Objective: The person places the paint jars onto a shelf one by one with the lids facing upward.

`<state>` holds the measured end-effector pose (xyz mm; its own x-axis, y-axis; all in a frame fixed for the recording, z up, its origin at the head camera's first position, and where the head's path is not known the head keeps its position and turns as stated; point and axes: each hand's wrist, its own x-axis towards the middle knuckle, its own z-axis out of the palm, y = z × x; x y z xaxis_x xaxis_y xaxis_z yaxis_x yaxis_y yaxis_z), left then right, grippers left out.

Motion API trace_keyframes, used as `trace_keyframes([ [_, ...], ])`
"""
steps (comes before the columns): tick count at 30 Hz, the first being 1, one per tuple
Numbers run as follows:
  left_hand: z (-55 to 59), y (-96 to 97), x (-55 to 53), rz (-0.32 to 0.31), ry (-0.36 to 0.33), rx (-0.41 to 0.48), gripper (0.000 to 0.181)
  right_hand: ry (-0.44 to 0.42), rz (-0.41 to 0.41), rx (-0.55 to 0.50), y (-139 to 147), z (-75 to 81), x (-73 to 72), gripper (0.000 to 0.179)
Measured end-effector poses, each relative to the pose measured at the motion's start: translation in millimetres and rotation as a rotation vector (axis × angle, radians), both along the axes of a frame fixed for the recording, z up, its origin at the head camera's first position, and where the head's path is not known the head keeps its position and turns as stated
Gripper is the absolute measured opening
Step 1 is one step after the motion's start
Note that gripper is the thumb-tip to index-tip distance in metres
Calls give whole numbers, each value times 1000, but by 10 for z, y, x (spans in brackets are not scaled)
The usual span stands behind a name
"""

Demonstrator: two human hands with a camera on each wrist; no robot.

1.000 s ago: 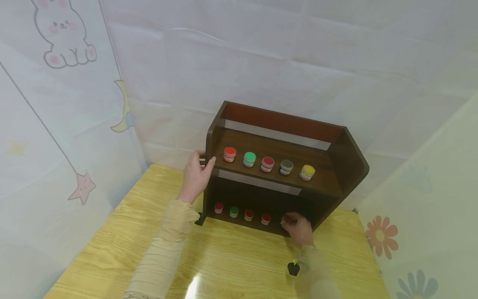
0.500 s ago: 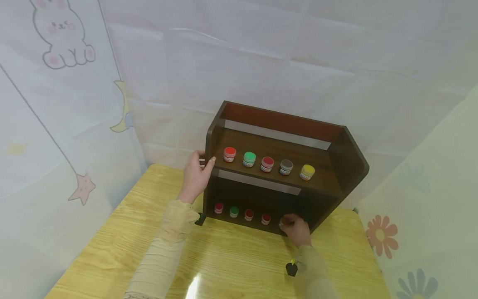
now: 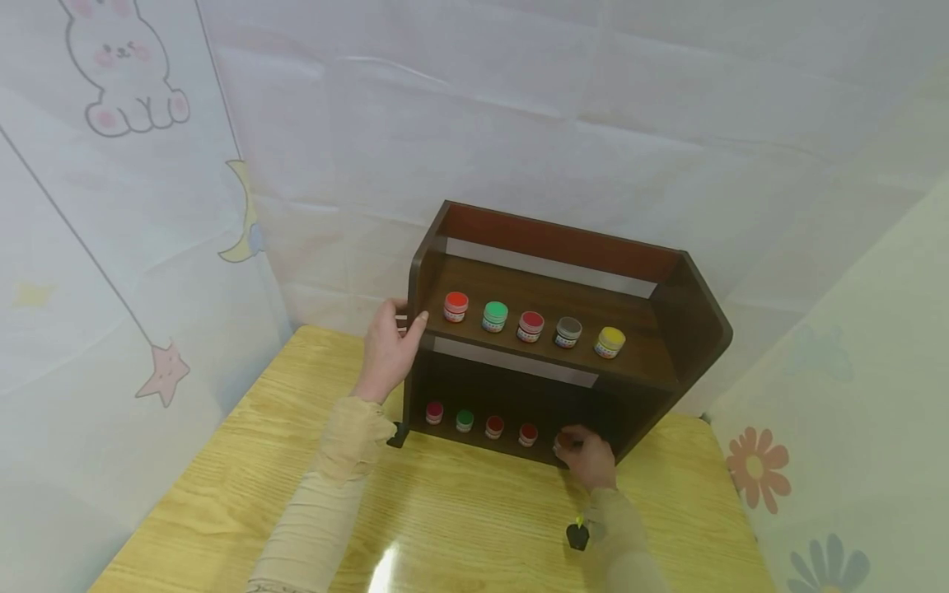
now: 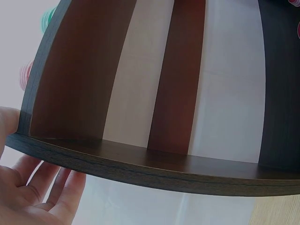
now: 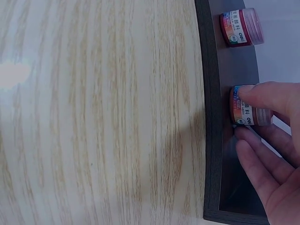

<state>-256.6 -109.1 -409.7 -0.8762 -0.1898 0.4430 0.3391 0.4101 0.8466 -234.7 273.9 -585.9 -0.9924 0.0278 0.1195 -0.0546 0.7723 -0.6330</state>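
Observation:
My left hand (image 3: 390, 346) grips the left side panel of a dark brown two-tier shelf (image 3: 693, 321); its thumb lies at the front edge and its fingers are on the outer face. On the bottom tier, near the right end, my right hand (image 3: 591, 459) pinches a small paint jar (image 5: 246, 112) between thumb and fingers. That jar stands upright on the board, its label partly covered by the thumb. Beside it is another red paint jar (image 5: 237, 28). The lower row also holds a green jar (image 3: 464, 421) and more red ones.
The upper tier carries a row of paint jars, from a red one (image 3: 455, 306) at left to a yellow one (image 3: 610, 343) at right. The shelf stands on a yellow wood-grain table (image 3: 445, 511), before a pale printed cloth backdrop (image 3: 519, 123).
My right hand has shifted slightly left with the paint jar during the first half second, then stayed nearly still. The left hand keeps its grip on the side panel.

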Motion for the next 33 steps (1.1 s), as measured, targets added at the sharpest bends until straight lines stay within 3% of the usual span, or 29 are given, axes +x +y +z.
trace_keyframes([
  [6,2,2,-4,3,-7,-1,39,12,2,12,20,-57,-22,38],
  [18,25,9,14,1,-11,-7,40,-22,-32,-124,17,-29,26,75],
  [27,26,6,21,0,-25,-2,40,-18,-44,-113,42,-145,34,68],
  [33,27,3,24,-5,-26,2,40,20,-67,-101,-65,2,64,69],
])
